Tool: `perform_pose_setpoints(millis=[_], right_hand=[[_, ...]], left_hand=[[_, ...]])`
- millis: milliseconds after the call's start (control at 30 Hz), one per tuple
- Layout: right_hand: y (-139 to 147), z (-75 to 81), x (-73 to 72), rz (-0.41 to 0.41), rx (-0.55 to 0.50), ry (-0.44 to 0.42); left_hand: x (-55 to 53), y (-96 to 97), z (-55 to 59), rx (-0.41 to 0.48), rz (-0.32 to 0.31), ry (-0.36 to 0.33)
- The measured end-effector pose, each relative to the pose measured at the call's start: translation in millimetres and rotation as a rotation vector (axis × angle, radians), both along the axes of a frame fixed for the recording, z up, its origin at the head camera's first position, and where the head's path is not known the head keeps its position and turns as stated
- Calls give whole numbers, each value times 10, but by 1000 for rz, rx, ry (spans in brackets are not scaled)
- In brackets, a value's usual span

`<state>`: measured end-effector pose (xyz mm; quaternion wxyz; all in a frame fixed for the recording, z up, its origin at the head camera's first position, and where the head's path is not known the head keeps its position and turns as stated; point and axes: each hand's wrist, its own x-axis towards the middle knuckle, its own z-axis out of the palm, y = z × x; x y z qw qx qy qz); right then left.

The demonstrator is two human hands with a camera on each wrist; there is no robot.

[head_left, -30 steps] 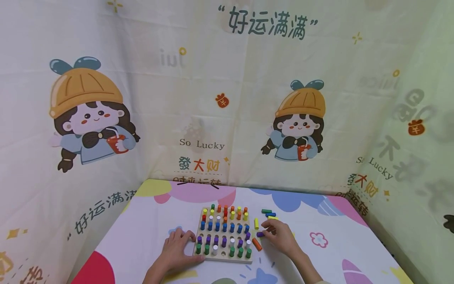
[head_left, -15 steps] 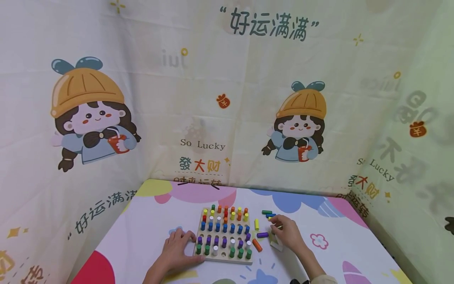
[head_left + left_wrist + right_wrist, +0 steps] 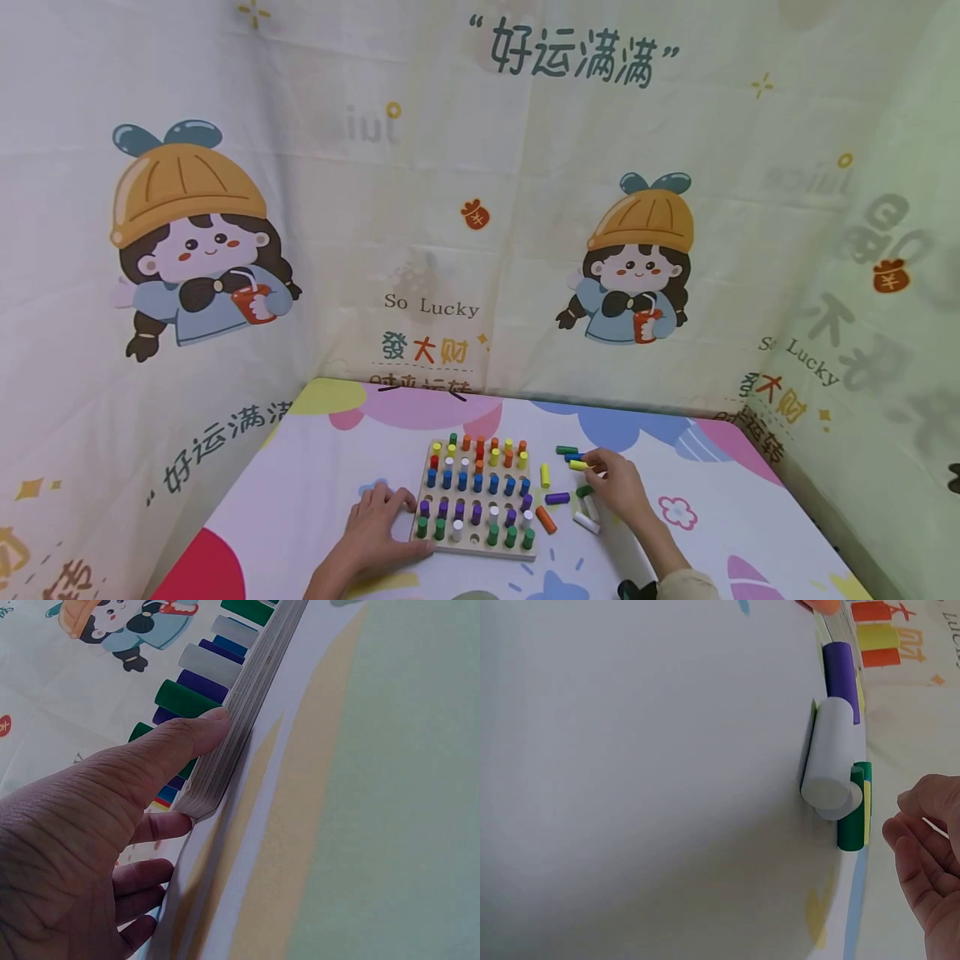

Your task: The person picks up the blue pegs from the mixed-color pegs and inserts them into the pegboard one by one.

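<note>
My left hand (image 3: 375, 527) grips the near left corner of a wooden pegboard (image 3: 474, 546), thumb on the near edge and forefinger at the left side. In the left wrist view the thumb presses the layered board edge (image 3: 238, 720) beside a green peg (image 3: 187, 699). Upright coloured pegs stand in rows on the board. Right of it, my right hand (image 3: 618, 483) reaches over loose pegs, fingertips by a yellow peg (image 3: 578, 465). The right wrist view shows the right hand (image 3: 934, 859) with fingers loosely bent and nothing visible between them.
Loose on the table lie a white peg (image 3: 586, 522), a purple peg (image 3: 557, 498), an orange peg (image 3: 546, 520), another yellow peg (image 3: 545, 475), a dark green peg (image 3: 584, 492) and a green peg (image 3: 567, 450). A blue peg (image 3: 573, 457) touches this group. Printed cloth walls (image 3: 420, 250) surround the table.
My right hand has moved right and away from me, from the purple peg to the far yellow one. White and dark green pegs beneath it now show. The left hand stays put.
</note>
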<state>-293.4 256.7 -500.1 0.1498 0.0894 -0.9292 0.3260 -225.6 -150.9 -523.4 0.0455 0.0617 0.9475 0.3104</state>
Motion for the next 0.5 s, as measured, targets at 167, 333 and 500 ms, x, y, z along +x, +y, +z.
perform_pose_setpoints(millis=[167, 333, 500], right_hand=[[72, -12, -74, -14, 17, -6], [111, 4, -140, 4, 37, -4], [121, 35, -206, 24, 70, -20]], left_hand=[[-4, 8, -7, -6, -4, 7], [-5, 12, -19, -3, -8, 10], [-4, 2, -25, 3, -4, 15]])
